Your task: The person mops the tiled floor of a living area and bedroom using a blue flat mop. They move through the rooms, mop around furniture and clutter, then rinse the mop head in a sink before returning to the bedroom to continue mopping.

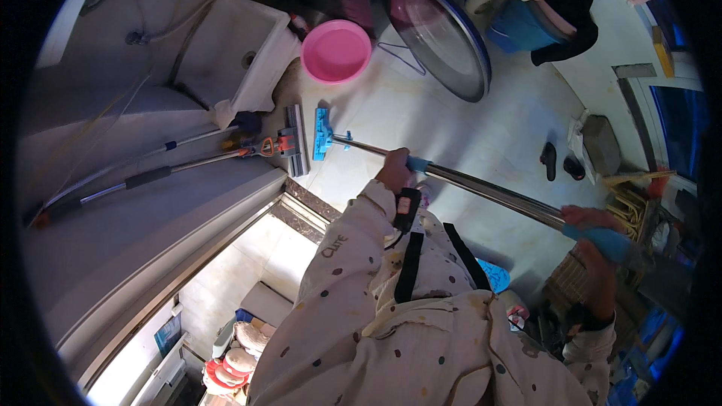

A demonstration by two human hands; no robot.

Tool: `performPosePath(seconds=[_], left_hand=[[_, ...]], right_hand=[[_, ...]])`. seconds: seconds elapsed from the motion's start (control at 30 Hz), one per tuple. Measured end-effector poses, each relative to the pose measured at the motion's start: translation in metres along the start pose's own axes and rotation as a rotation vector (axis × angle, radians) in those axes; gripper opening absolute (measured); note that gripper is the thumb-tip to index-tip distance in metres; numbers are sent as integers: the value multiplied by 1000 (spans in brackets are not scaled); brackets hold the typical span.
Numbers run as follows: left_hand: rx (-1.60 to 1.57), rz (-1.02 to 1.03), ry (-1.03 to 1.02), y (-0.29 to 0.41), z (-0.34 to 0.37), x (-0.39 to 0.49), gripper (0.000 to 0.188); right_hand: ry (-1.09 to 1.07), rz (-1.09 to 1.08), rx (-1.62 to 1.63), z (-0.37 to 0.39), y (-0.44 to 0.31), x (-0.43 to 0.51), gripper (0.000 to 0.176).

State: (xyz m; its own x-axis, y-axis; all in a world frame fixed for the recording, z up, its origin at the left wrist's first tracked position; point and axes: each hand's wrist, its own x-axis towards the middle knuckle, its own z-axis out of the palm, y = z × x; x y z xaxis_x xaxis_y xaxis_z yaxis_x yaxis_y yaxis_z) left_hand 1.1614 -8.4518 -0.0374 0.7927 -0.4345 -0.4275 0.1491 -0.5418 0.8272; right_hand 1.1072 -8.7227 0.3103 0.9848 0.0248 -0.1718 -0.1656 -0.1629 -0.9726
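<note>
A sponge mop with a metal pole [496,192] and a light blue head [321,134] lies slantwise across the view, its head down on the pale tiled floor. My left hand [396,166] is closed round the pole beside a blue collar. Farther up, my right hand [598,237] is closed at the blue grip near the pole's upper end; it looks slightly blurred. Left of the blue head stands another flat mop [289,141], grey and orange, its pole leaning on the wall.
A pink plastic basin [336,52], a wire hanger [401,58] and a large tilted round basin [445,39] are on the floor ahead. A white sink [237,51] is at the upper left. Black slippers [547,161] lie at right. A doorway threshold [307,208] is at lower left.
</note>
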Motion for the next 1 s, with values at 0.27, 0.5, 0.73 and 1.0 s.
performPosePath(seconds=[0.27,0.5,0.73,1.0], left_hand=[[-226,77,-36,80,105,32,21],[-1220,-947,49,143,150,41,45],[-1257,-803,57,112,107,-13,27],[-52,211,50,44,29,-72,32]], right_hand=[[344,57,-389,-40,-39,-82,21],[273,-25,-450,-101,-43,-135,18],[268,-51,-269,-67,-53,-130,15],[38,33,142,-14,-20,-72,21]])
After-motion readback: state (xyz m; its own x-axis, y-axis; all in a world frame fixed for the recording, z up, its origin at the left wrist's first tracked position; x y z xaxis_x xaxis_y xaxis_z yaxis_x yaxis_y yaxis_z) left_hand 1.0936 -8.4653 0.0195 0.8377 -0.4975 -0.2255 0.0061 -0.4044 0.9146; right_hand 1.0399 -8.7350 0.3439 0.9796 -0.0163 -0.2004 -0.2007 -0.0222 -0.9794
